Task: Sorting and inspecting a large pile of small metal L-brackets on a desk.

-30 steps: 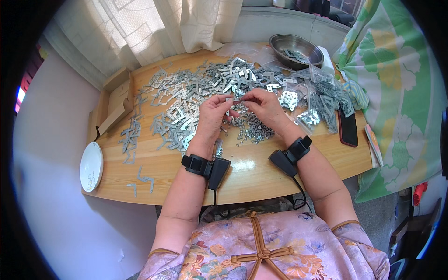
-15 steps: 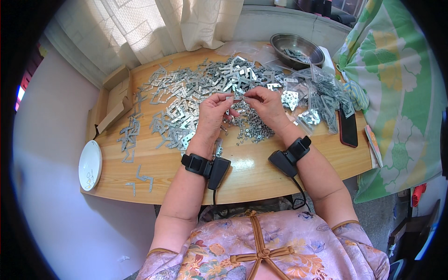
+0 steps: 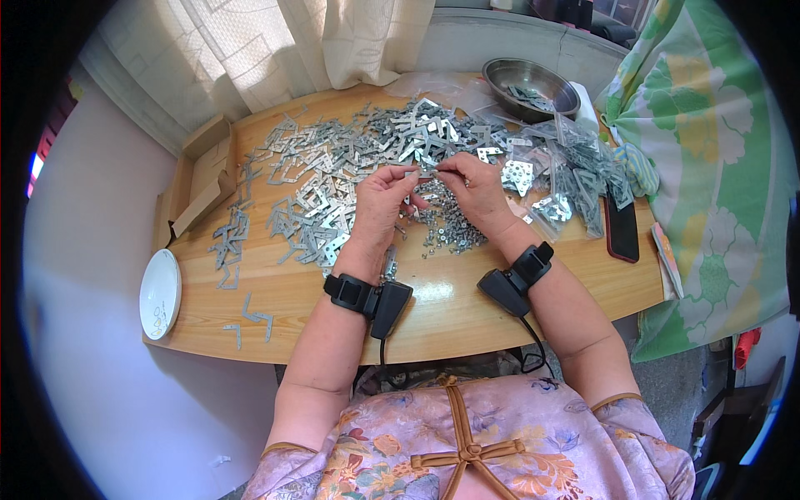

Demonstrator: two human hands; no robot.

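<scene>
Over the heap, my left hand (image 3: 383, 204) is closed in a pinch on a small grey metal bracket (image 3: 425, 174). My right hand (image 3: 479, 187) pinches at the bracket's right end; whatever lies between those fingertips is too small to make out. Below and between the hands spreads a pile of small nuts and screws (image 3: 457, 229). A wide heap of flat and L-shaped metal brackets (image 3: 321, 196) covers the table behind and to the left of them.
On the wooden table (image 3: 450, 321), an opened cardboard box (image 3: 204, 171) and white plate (image 3: 160, 293) stand left. A few brackets (image 3: 258, 315) lie apart at the front left. At right are bags of metal parts (image 3: 583, 158), a phone (image 3: 622, 232) and a steel bowl (image 3: 531, 87) holding pieces.
The fingers of my right hand have shifted slightly at the bracket's end. My left hand keeps its hold in nearly the same place.
</scene>
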